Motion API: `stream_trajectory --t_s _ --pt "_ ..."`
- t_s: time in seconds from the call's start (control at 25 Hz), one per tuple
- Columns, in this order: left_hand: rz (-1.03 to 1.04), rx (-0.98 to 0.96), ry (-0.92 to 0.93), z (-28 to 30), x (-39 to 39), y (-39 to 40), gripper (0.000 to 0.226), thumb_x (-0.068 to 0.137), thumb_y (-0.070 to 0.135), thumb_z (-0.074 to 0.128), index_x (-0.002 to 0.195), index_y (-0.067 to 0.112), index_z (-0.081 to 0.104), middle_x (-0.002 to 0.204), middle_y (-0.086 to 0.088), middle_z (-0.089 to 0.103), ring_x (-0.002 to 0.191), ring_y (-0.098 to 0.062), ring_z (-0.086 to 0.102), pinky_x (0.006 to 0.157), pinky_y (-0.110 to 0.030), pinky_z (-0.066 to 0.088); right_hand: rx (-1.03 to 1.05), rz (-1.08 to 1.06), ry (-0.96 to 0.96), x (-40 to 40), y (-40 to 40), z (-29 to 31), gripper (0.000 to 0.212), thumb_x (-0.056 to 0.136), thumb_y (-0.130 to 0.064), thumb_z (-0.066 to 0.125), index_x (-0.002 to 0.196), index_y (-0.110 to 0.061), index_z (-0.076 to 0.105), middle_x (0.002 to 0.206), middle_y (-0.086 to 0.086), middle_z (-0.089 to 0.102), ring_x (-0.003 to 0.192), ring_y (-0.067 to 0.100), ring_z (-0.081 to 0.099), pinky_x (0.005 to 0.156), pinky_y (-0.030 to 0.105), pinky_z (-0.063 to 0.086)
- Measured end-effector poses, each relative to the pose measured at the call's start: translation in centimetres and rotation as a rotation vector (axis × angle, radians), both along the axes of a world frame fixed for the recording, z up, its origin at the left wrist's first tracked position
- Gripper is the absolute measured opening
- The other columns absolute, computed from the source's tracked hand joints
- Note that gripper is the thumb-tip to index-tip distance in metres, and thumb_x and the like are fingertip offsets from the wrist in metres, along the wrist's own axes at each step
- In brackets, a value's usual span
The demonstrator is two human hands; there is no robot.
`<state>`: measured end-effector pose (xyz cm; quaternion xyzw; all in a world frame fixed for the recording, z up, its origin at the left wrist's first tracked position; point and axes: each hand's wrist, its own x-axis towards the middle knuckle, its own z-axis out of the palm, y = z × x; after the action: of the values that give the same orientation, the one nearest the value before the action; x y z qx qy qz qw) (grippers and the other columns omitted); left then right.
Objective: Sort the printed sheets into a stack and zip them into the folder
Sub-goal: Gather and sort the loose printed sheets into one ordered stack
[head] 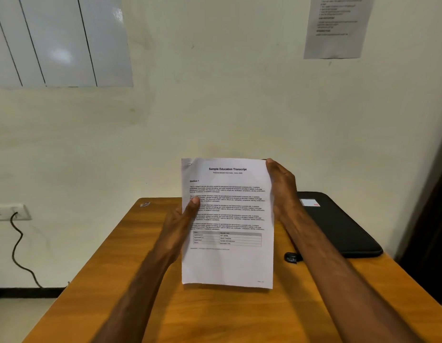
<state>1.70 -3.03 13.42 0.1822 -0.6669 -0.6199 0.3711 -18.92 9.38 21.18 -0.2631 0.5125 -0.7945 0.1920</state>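
A stack of printed sheets (227,258) stands upright above the wooden table, its front page headed "Sample Education Transcript". My left hand (182,216) holds its left edge, with the thumb pressed on the front of the page. My right hand (282,184) grips the upper right edge, fingers wrapped behind the paper. A black zip folder (339,226) lies flat at the table's back right, with a white label on its top. How many sheets are in the stack is hidden.
The wooden table (215,315) stands against a cream wall. A small black object (291,257) lies beside the folder's near edge. A wall socket with a black cable (15,243) is at the left. A printed notice (336,26) and a whiteboard (59,40) hang on the wall.
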Motion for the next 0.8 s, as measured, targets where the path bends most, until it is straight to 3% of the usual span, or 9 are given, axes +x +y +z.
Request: stream_trajectory --t_s 0.12,0.24,0.44,0.48,0.6,0.72,0.8 --pt "0.058 0.029 -0.012 -2.9 0.1 1.1 0.036 0.106 0.029 0.052 0.121 0.001 0.068 0.107 -0.012 0.081 0.094 -0.034 0.080 0.073 -0.037 0.066 -0.022 0.001 0.022 -1.0 -0.7 1.2 0.018 0.102 -0.026 0.061 0.096 -0.013 0.072 0.090 0.006 0.071 0.078 0.020 0.065 0.076 0.032 0.053" --pt "0.206 0.007 0.042 -5.2 -0.1 2.0 0.040 0.101 0.036 0.053 0.113 0.002 0.071 0.100 -0.009 0.082 0.087 -0.032 0.080 0.062 -0.033 0.065 -0.057 0.012 -0.004 -2.0 -1.4 2.3 0.018 0.102 -0.027 0.060 0.098 -0.013 0.070 0.091 0.010 0.068 0.080 0.025 0.063 0.077 0.035 0.050" --pt "0.378 -0.028 0.119 -6.8 -0.4 2.7 0.037 0.102 0.044 0.044 0.095 0.032 0.079 0.089 -0.008 0.081 0.079 -0.038 0.077 0.062 -0.051 0.061 -0.067 -0.003 -0.014 -3.3 -2.1 3.4 0.020 0.102 -0.029 0.059 0.096 -0.013 0.069 0.086 0.008 0.070 0.076 0.025 0.063 0.074 0.034 0.050" --pt "0.401 -0.026 0.118 -6.8 -0.5 2.8 0.038 0.102 0.045 0.044 0.092 0.031 0.078 0.087 -0.008 0.081 0.076 -0.037 0.077 0.062 -0.051 0.060 -0.062 0.001 -0.011 -3.4 -2.2 3.3 0.020 0.102 -0.029 0.059 0.096 -0.013 0.069 0.085 0.007 0.070 0.075 0.024 0.063 0.074 0.034 0.050" --pt "0.422 -0.048 0.088 -6.8 -0.4 2.8 0.040 0.099 0.046 0.046 0.089 0.018 0.073 0.082 -0.001 0.080 0.066 -0.019 0.076 0.055 -0.033 0.059 -0.074 0.032 -0.010 -3.8 -2.2 3.0 0.020 0.101 -0.030 0.059 0.095 -0.014 0.071 0.086 0.007 0.070 0.078 0.024 0.063 0.077 0.037 0.049" --pt "0.386 -0.195 -0.001 -6.6 0.4 1.4 0.041 0.101 0.044 0.051 0.087 0.014 0.075 0.087 0.002 0.082 0.072 -0.023 0.079 0.057 -0.046 0.064 -0.091 0.093 -0.019 -4.1 -1.9 2.6 0.023 0.099 -0.030 0.061 0.080 -0.019 0.070 0.080 0.004 0.066 0.077 0.025 0.058 0.076 0.037 0.045" --pt "0.322 -0.232 -0.001 -5.1 0.7 0.2 0.043 0.100 0.043 0.053 0.092 0.009 0.077 0.092 -0.001 0.082 0.079 -0.027 0.080 0.061 -0.045 0.065 -0.085 0.112 -0.003 -4.1 -1.9 2.2 0.020 0.093 -0.034 0.065 0.080 -0.019 0.064 0.081 0.007 0.059 0.081 0.025 0.051 0.078 0.039 0.040"
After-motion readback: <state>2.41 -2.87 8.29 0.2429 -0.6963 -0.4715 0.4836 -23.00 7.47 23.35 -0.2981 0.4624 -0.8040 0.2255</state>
